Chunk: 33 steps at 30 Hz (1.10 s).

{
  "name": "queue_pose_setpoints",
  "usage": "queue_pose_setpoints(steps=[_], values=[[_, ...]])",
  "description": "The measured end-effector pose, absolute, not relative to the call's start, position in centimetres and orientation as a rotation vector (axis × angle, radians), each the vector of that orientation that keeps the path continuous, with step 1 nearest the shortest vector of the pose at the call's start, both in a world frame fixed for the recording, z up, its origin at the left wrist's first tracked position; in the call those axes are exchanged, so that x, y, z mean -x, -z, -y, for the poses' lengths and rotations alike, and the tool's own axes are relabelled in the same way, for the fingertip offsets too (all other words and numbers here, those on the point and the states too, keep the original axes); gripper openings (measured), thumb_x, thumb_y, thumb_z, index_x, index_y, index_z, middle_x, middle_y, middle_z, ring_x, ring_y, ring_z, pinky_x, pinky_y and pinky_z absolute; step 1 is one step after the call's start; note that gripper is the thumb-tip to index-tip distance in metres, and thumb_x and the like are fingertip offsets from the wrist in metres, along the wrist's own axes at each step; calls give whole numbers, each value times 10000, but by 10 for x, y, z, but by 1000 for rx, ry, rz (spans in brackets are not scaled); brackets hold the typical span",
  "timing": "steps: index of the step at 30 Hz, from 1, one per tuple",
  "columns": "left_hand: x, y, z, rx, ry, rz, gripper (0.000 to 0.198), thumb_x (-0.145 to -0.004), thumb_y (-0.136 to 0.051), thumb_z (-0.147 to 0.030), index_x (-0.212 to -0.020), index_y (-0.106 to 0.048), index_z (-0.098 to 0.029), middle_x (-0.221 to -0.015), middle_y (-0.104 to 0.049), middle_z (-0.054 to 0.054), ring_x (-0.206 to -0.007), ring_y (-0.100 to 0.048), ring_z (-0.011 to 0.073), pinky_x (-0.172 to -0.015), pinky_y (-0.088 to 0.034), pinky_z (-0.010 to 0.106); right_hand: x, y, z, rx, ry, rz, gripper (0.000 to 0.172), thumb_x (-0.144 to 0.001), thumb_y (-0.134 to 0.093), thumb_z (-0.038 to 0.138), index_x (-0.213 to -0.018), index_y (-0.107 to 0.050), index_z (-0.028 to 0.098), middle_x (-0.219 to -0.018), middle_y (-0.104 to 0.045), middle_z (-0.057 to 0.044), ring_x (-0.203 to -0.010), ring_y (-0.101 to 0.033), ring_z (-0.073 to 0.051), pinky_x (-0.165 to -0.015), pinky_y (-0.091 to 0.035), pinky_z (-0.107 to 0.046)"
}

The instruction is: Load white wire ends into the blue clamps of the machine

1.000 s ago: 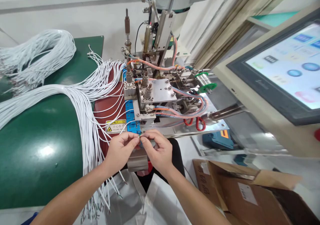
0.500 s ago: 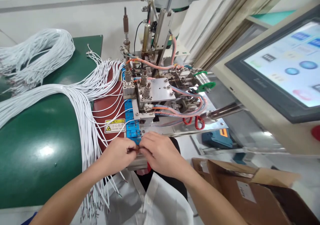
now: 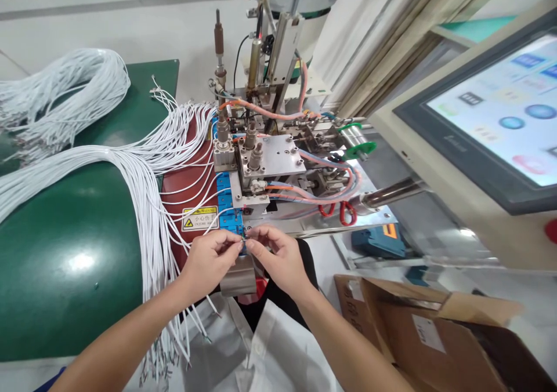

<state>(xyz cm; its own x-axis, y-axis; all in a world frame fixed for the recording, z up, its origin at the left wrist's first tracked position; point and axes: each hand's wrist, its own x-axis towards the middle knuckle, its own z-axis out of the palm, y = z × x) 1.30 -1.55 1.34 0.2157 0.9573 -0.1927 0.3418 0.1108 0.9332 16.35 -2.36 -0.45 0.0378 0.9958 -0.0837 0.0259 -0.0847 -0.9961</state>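
My left hand (image 3: 210,260) and my right hand (image 3: 278,254) meet fingertip to fingertip just below the blue fixture blocks (image 3: 230,213) at the front of a small metal machine (image 3: 265,160). Both hands pinch the end of a thin white wire (image 3: 213,222) between thumb and forefinger; the tip between them is tiny and dark. The wire runs left to a large bundle of white wires (image 3: 130,166) draped over a green rounded cover (image 3: 73,247). A yellow warning label (image 3: 201,218) sits on the red panel beside the fixture.
A touch-screen panel (image 3: 500,119) stands at the right. Open cardboard boxes (image 3: 426,334) lie at the lower right. Orange and blue hoses (image 3: 322,189) loop over the machine. More coiled white wires (image 3: 61,90) lie at the far left. White plastic bags (image 3: 270,351) hang below my hands.
My hands dipped lower and closed together half a second ago, then rose back up to the blue fixture blocks, still pinching the wire end.
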Motion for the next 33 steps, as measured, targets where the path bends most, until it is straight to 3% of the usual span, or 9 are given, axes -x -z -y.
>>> queue_pose_setpoints(steps=[9, 16, 24, 26, 33], values=[[-15, -11, 16, -1407, -783, -1337, 139, -769, -536, -247, -769, -639, -154, -621, -614, -2, -534, -575, 98, -540, -470, 198, -154, 8, 24, 1294, -1303, 995, 136, -721, -593, 281, -638, -581, 174, -601, -572, 14, -560, -515, -118, -551, -429, -246], [-16, -6, 19, -1349, -826, -1332, 169, -780, -525, -274, -786, -629, -141, -628, -612, 8, -539, -577, 107, -547, -491, 218, -153, 7, 29, 1330, -837, 1474, 159, -788, -510, 210, -632, -529, 191, -635, -534, -7, -635, -499, -143, -609, -398, -269], [-15, -9, 19, -1568, -723, -1314, 142, -772, -519, -192, -728, -652, -171, -618, -609, -6, -528, -546, 96, -534, -462, 198, -156, 3, 24, 1304, -798, 1527, 123, -796, -493, 186, -674, -510, 200, -674, -526, -7, -644, -496, -138, -606, -398, -259], [-16, -10, 19, -1625, -692, -1307, 152, -762, -518, -177, -681, -647, -175, -597, -597, -7, -540, -539, 101, -539, -454, 200, -156, 4, 23, 1310, -816, 1513, 123, -790, -504, 193, -669, -524, 197, -675, -539, -10, -660, -509, -142, -623, -403, -262], [-17, -4, 18, -1343, -783, -1380, 139, -761, -541, -244, -795, -643, -155, -629, -612, -6, -504, -543, 87, -506, -454, 196, -156, 10, 26, 1307, -1164, 1087, 144, -788, -525, 308, -820, -597, 187, -731, -607, -19, -650, -554, -141, -593, -438, -255]])
